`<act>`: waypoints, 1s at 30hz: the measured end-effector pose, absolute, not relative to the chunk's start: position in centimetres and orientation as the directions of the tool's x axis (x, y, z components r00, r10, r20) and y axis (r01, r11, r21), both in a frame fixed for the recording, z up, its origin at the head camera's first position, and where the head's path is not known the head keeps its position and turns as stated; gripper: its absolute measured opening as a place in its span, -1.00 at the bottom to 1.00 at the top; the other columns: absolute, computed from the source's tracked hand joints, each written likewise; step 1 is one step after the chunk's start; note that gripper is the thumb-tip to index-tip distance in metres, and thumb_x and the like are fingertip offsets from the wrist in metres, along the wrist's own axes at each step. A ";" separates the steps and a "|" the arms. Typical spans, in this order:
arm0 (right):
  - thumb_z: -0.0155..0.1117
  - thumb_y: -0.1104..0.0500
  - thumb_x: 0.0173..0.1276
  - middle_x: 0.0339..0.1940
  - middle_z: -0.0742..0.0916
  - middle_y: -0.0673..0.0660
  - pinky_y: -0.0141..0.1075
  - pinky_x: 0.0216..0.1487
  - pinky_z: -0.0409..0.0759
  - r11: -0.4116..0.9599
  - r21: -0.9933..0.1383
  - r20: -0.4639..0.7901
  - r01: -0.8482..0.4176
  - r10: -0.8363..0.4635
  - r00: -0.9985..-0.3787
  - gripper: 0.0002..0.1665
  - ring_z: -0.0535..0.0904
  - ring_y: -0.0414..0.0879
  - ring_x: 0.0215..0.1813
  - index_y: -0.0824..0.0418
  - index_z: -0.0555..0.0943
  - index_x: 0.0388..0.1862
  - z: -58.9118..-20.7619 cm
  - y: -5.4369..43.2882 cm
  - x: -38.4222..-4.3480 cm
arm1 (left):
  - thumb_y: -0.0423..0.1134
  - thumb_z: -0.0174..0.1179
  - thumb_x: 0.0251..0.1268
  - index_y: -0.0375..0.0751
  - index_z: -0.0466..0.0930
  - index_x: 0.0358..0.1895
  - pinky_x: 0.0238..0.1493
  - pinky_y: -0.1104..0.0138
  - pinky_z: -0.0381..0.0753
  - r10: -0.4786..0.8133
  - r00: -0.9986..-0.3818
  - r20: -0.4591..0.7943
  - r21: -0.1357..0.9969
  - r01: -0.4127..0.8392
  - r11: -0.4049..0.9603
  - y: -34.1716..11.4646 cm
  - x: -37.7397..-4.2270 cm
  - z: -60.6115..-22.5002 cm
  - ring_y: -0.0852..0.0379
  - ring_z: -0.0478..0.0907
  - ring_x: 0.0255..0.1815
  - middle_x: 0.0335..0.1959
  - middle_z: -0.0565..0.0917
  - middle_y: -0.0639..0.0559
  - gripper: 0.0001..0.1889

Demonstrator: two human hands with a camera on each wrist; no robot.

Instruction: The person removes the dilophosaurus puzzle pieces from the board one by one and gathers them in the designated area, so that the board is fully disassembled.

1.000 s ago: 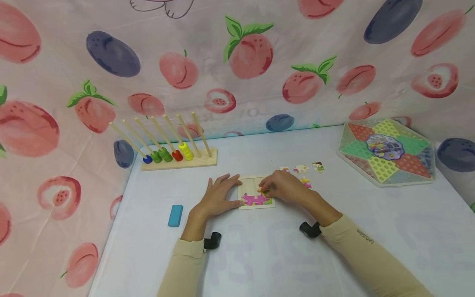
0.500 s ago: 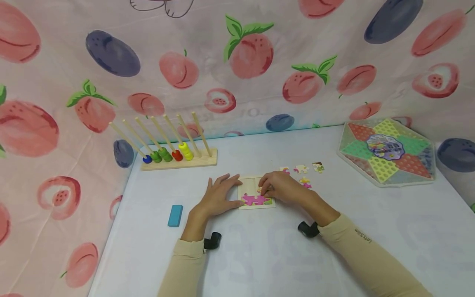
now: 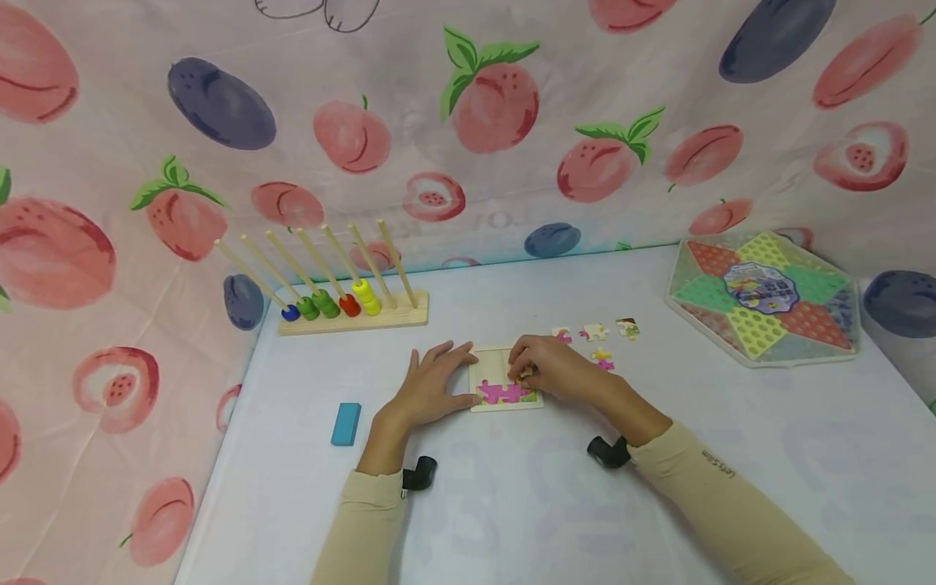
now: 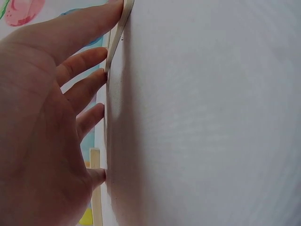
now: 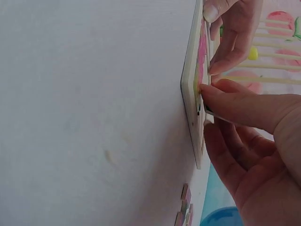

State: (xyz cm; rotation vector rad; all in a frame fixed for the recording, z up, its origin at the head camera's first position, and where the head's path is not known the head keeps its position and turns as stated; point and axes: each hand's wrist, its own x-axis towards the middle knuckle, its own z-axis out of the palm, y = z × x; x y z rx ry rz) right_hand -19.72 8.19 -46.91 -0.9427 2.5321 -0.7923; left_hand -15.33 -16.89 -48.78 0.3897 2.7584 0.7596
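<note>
A small wooden puzzle tray [image 3: 486,366] lies on the white table, with pink and green puzzle pieces [image 3: 500,394] set along its near side. My left hand [image 3: 431,386] is spread at the tray's left edge, thumb and fingertips touching the frame. Over the tray's right part, my right hand [image 3: 559,366] pinches a puzzle piece [image 3: 526,374] between thumb and fingers. In the right wrist view this piece [image 5: 215,115] shows as a thin edge, tilted just above the tray [image 5: 188,89]; its picture is mostly hidden by the fingers.
Several loose puzzle pieces [image 3: 595,332] lie beyond and right of the right hand. A wooden peg abacus [image 3: 351,323] with coloured beads stands at the back left, a blue block [image 3: 346,424] nearer. A hexagonal game box [image 3: 760,301] sits at the back right.
The right hand shifts slightly over the tray, and the pinched piece turns a little between its fingers, showing more now than half a second ago. The left hand stays put.
</note>
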 end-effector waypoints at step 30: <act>0.37 0.25 0.38 0.10 0.78 0.21 -0.44 -0.26 0.70 0.688 -0.680 -0.070 -0.254 -0.406 -0.911 -0.76 0.65 -0.11 -0.12 0.12 0.75 0.01 -44.3 23.2 -20.1 | 0.04 0.42 0.22 0.06 0.49 0.37 0.61 -0.38 -0.36 0.341 -0.927 -0.157 0.536 0.210 0.818 -17.0 -15.3 -48.7 -0.07 0.03 0.71 0.63 0.29 0.12 -0.36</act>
